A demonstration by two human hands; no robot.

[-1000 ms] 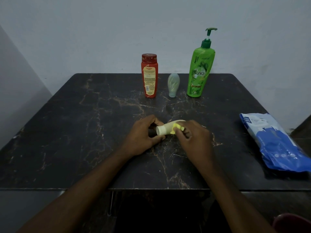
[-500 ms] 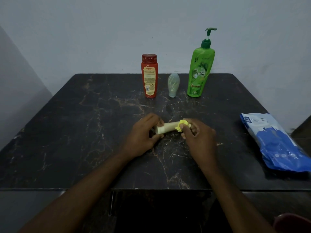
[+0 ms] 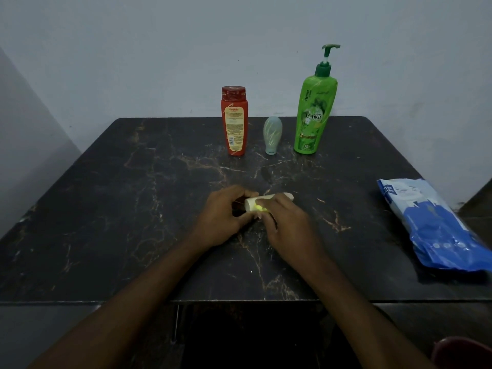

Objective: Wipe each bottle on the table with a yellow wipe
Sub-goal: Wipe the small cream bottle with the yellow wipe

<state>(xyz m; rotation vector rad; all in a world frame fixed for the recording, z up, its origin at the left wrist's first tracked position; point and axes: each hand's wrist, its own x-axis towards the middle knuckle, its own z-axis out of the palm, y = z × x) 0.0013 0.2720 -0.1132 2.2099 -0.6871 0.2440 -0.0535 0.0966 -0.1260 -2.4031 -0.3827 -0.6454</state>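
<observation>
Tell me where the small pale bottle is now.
In the head view, the small pale bottle stands near the far edge of the table, between the red bottle on its left and the green Vatika pump bottle on its right.

The table (image 3: 133,209) at mid-frame has a dark, marble-like top with pale veins and a dull sheen. The red bottle (image 3: 234,123) and green pump bottle (image 3: 314,115) look like smooth glossy plastic. At right, the blue pack (image 3: 436,230) is shiny, crinkled film.
</observation>
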